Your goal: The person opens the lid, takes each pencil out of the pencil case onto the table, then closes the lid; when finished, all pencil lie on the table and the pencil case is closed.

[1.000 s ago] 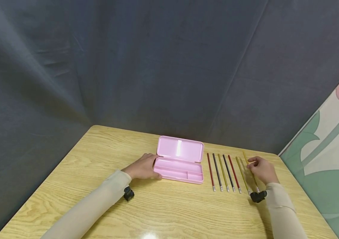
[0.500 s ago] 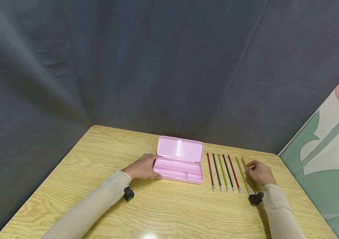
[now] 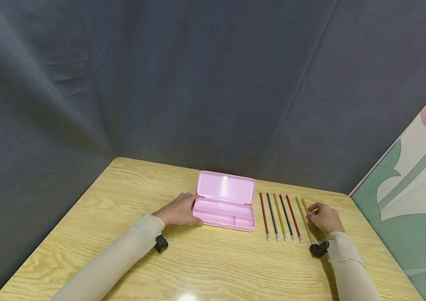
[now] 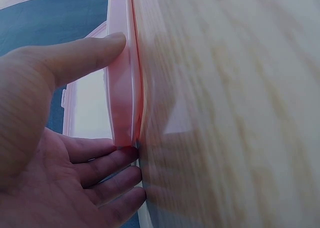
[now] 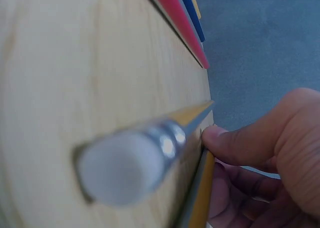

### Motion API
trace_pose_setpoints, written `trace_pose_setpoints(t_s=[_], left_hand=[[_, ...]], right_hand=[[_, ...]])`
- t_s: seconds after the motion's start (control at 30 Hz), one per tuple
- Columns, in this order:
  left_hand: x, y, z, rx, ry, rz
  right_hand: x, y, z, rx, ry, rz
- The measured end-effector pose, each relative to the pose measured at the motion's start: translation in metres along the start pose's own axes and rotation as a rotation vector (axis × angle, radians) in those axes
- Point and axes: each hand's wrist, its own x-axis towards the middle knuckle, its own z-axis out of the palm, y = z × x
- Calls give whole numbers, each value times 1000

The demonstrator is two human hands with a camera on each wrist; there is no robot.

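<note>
A pink pencil case (image 3: 223, 206) lies with its lid raised; its compartments hold nothing. My left hand (image 3: 179, 210) holds its left end, thumb on the front wall and fingers against the end, as the left wrist view shows. At the right end of a row of pencils, my right hand (image 3: 325, 217) pinches a yellow pencil (image 5: 202, 190) between thumb and fingers, low over the table. Another yellow pencil (image 3: 303, 218) lies just left of it, its white eraser (image 5: 120, 168) large in the right wrist view.
Left of the yellow pair lie a red pencil (image 3: 294, 219), a dark blue pencil (image 3: 289, 217), a yellow pencil (image 3: 280, 217), a second dark blue pencil (image 3: 272, 216) and a red pencil (image 3: 264, 216), erasers toward me. Behind the wooden table (image 3: 213, 263) hangs a dark curtain (image 3: 205, 83).
My right hand has moved left with the yellow pencil and lowered it, bringing it close alongside the other yellow one. The left hand and the pencil case stay in place.
</note>
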Motion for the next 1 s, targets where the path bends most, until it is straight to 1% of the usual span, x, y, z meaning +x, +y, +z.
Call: trace_pose_setpoints(t_s=[0.27, 0.4, 0.47, 0.57, 0.63, 0.73, 0.87, 1.0], left_hand=[[-1, 0, 0, 1, -2, -1], [-1, 0, 1, 3, 0, 0], [-1, 0, 0, 4, -1, 2], [0, 0, 0, 2, 0, 6], [0, -1, 0, 2, 1, 8], [1, -1, 0, 2, 2, 13], [1, -2, 0, 5, 1, 9], [1, -2, 0, 6, 1, 4]], right_hand=[[-1, -2, -2, 15, -15, 16], [-3, -2, -3, 17, 5, 12], [-5, -2, -3, 30, 53, 5], [-5, -6, -5, 70, 165, -13], [-5, -11, -7, 112, 246, -24], [-5, -23, -14, 163, 328, -28], [-7, -42, -23, 229, 378, -2], [-10, -64, -29, 309, 413, 3]])
